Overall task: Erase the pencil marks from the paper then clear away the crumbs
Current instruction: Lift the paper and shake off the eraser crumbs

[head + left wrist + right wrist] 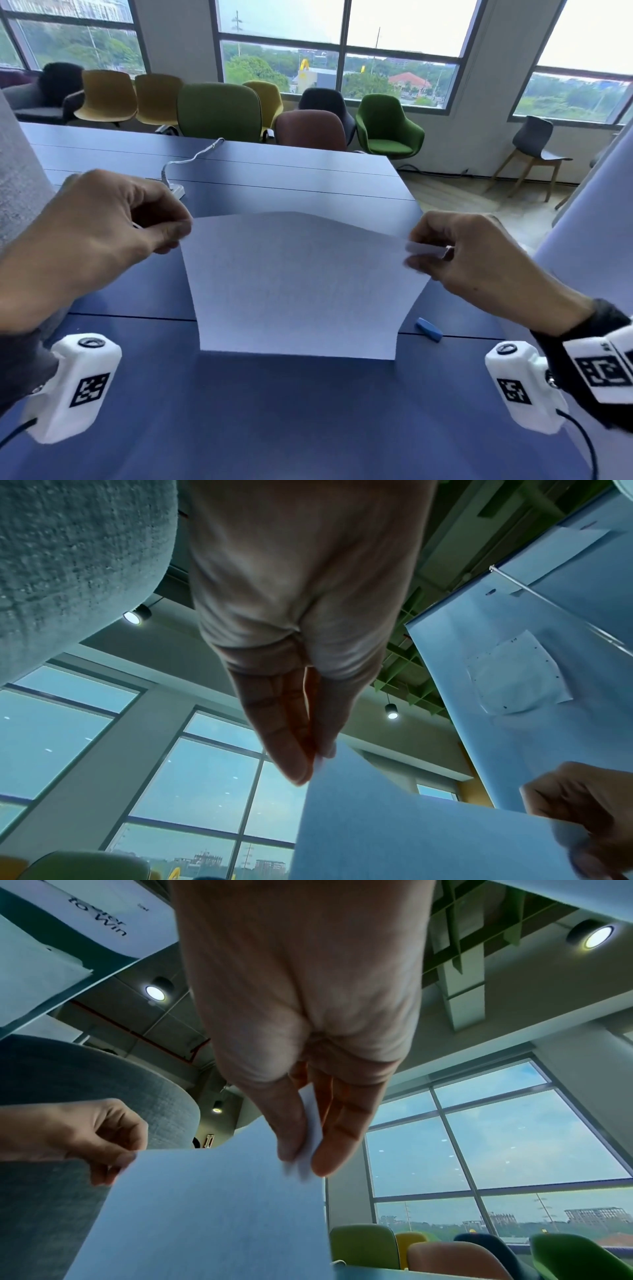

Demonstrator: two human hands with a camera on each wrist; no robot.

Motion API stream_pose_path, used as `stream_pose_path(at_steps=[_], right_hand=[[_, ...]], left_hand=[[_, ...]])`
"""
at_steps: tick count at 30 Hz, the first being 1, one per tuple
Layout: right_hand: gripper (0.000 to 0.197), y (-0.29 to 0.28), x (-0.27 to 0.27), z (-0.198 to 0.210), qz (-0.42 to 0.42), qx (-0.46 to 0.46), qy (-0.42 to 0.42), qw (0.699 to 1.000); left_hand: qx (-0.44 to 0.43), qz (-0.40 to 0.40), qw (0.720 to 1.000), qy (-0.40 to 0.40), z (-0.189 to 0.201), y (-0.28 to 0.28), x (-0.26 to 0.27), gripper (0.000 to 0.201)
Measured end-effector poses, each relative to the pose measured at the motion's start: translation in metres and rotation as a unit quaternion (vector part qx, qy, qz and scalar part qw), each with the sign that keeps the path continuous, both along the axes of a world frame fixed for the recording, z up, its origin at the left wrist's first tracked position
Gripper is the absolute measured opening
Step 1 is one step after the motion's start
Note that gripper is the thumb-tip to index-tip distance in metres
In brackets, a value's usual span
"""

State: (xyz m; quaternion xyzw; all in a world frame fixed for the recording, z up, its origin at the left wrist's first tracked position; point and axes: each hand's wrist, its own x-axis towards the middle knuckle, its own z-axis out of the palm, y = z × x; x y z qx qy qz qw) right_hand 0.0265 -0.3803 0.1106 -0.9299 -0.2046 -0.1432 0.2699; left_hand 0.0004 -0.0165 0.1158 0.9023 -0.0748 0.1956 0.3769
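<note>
A white sheet of paper [294, 284] is held up above the dark blue table [274, 421], its lower edge hanging near the tabletop. My left hand [171, 229] pinches its top left corner between thumb and fingers; the left wrist view shows that pinch on the paper [411, 831] by the left hand [316, 758]. My right hand [421, 253] pinches the top right corner, also seen as the right hand [301, 1161] gripping the paper [212, 1218]. A blue eraser [428, 329] lies on the table right of the sheet. No pencil marks or crumbs are clear to me.
A white cable with its plug block [176, 188] lies on the table behind my left hand. Several coloured chairs [219, 113] line the table's far side below the windows. The table's right edge [407, 185] drops to the floor.
</note>
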Motion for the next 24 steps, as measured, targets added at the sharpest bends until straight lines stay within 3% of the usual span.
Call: stream_pose_path(at_steps=[1, 3, 4, 6, 7, 9, 12, 14, 17, 20, 24], right_hand=[[0.028, -0.002, 0.001, 0.001, -0.003, 0.007, -0.004, 1.000], [0.024, -0.007, 0.004, 0.006, -0.009, 0.032, -0.021, 0.999], [0.024, -0.007, 0.005, 0.006, -0.007, 0.034, -0.023, 0.999], [0.025, -0.005, 0.006, 0.001, -0.001, 0.015, -0.004, 1.000], [0.025, -0.004, 0.005, -0.002, -0.002, 0.002, 0.004, 1.000], [0.023, -0.005, 0.007, -0.005, -0.011, 0.008, 0.002, 1.000], [0.027, -0.020, 0.021, -0.004, -0.043, 0.092, -0.022, 0.995], [0.028, -0.034, 0.033, -0.013, -0.083, 0.103, -0.019, 0.991], [0.015, -0.055, 0.045, -0.049, -0.122, 0.007, 0.069, 0.990], [0.017, -0.066, 0.047, -0.092, -0.106, -0.119, 0.173, 0.972], [0.022, -0.063, 0.044, -0.126, -0.081, -0.149, 0.199, 0.965]], left_hand=[[-0.014, -0.005, 1.000, 0.005, 0.003, -0.001, -0.001, 0.018], [-0.028, -0.018, 0.999, 0.003, 0.004, 0.006, 0.002, 0.052], [-0.024, -0.027, 0.999, 0.006, 0.003, 0.007, 0.005, 0.053], [0.002, -0.020, 1.000, 0.012, -0.001, 0.004, 0.008, 0.025], [0.003, -0.021, 1.000, 0.010, -0.003, 0.002, 0.011, 0.024], [-0.001, -0.020, 1.000, -0.007, -0.004, 0.002, 0.017, 0.043], [-0.030, -0.029, 0.999, -0.002, 0.002, 0.000, 0.038, 0.007], [-0.023, -0.024, 0.999, -0.006, 0.012, -0.001, 0.056, 0.004], [-0.023, -0.035, 0.999, 0.007, 0.028, -0.014, 0.086, 0.005], [-0.035, -0.039, 0.998, 0.046, 0.033, -0.033, 0.116, 0.005], [-0.063, -0.029, 0.992, 0.109, 0.018, -0.052, 0.164, 0.005]])
